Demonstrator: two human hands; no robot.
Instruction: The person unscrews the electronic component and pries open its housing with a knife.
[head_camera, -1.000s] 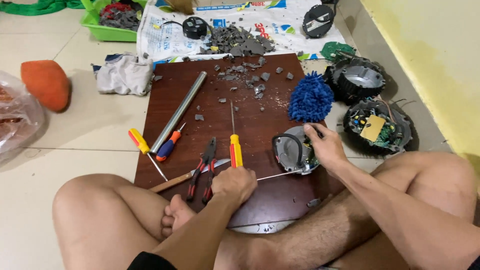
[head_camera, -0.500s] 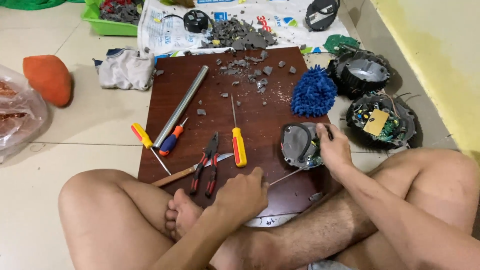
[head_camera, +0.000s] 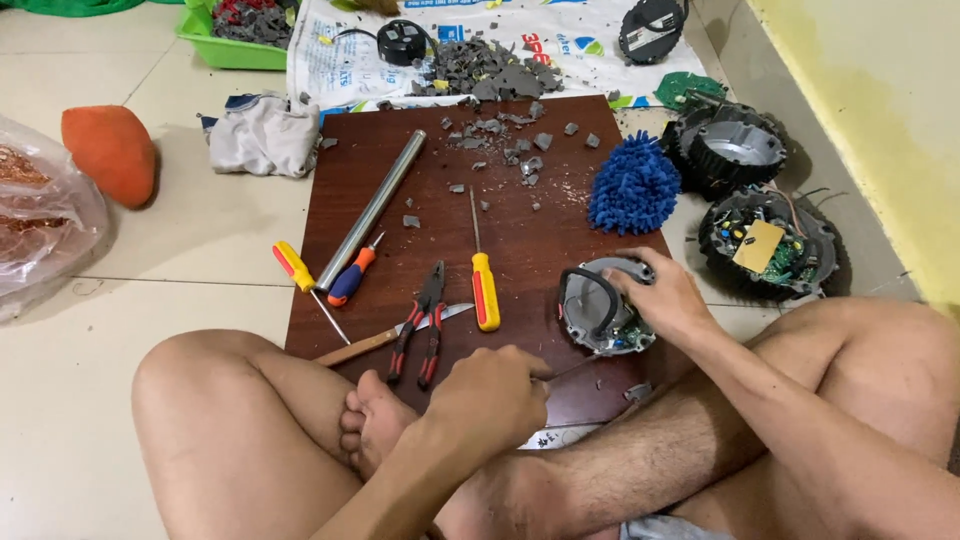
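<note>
Sitting cross-legged on the pale tiled floor (head_camera: 200, 230), dark brown wooden board (head_camera: 520, 230) in front. Right hand (head_camera: 668, 300) clamped over the round grey plastic housing with the black cable loop (head_camera: 598, 308), fingers curled over its top rim, thumb on the near side. Housing sitting on the board's right edge, just below the fluffy blue duster head (head_camera: 633, 186).

Left hand (head_camera: 490, 395) balled up tight near the board's front edge, fingers pressed together around a thin metal shaft (head_camera: 572, 366) poking toward the housing (handle buried in the fist, can't tell what kind of tool).

Laid out on the board: yellow-handled screwdriver (head_camera: 483, 278), red-handled pliers (head_camera: 420, 325), long silver metal tube (head_camera: 372, 209), grey plastic crumbs (head_camera: 500, 140). Off to the right, two black round wheel-like shells (head_camera: 765, 200), one with a green circuit board showing.
</note>
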